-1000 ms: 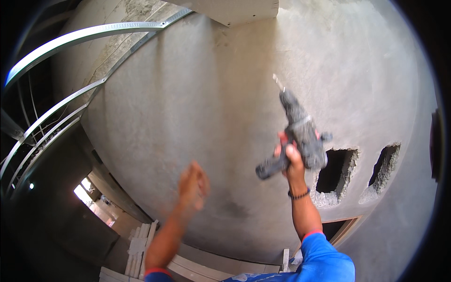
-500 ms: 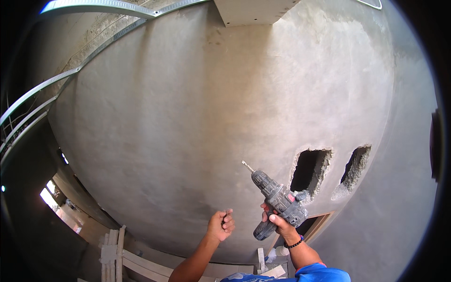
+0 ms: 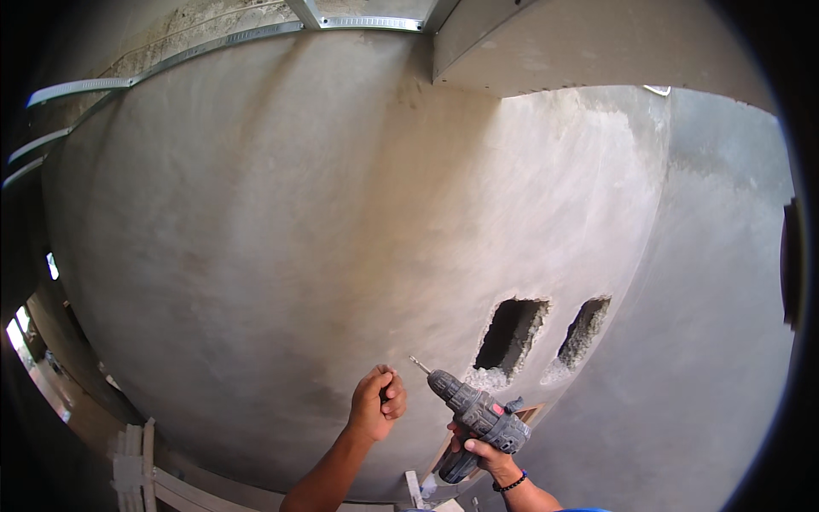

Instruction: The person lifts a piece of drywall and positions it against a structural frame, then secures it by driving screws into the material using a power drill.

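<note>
A dusty dark-grey cordless drill (image 3: 478,416) with a metal bit (image 3: 419,364) in its chuck is in my right hand (image 3: 488,456). My fingers wrap round its handle, and the bit tilts up and to the left, toward the grey plastered wall (image 3: 299,213). From this view I cannot tell whether the tip touches the wall. Left of the drill, my left hand (image 3: 375,403) is raised with the fingers curled in. Something small and dark shows within the curl, too small to name.
Two rough-edged holes, a larger one (image 3: 512,337) and a narrower one (image 3: 583,331), open in the wall at right. Metal channels (image 3: 213,43) run along the top left. A boxed ceiling panel (image 3: 614,47) hangs at upper right. Stacked boards (image 3: 132,465) stand at lower left.
The view has tilted up and shifted right, so more of the ceiling panel shows. Both hands and the drill sit lower and further left in the picture; both grips look unchanged.
</note>
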Motion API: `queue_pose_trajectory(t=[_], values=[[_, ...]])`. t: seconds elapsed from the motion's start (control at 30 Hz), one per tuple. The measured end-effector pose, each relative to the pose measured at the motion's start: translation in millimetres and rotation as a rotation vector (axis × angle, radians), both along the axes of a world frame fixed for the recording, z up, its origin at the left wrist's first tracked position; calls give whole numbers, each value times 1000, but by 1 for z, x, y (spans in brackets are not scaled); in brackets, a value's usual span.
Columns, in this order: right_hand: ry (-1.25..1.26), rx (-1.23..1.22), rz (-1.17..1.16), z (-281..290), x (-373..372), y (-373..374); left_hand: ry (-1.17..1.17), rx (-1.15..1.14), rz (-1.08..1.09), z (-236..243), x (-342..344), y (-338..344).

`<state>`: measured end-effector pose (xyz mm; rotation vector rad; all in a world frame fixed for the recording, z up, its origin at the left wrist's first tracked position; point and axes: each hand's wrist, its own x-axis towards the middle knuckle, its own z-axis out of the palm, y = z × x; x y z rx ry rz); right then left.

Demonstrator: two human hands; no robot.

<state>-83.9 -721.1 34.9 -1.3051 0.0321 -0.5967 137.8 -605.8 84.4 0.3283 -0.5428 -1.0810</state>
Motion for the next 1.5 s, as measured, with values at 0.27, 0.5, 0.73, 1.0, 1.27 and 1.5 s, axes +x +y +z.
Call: queue_pose_trajectory(t=[0.27,0.5,0.73,1.0,1.27,1.5], values=[[115,-40,-127,12,-10,4,-6,-37,-33,0,4,-32],[137,-77,-177,15,-14,13,-118,-71,-113,3,5,-33],[165,-77,-286,14,-12,20,-215,60,-34,10,18,-34],[112,4,-178,-3,-16,6,-111,66,-66,-1,22,-41],[110,28,-199,3,-15,11,-202,96,29,-10,10,-49],[158,-52,-289,12,-9,18,-288,138,92,-2,9,-36]])
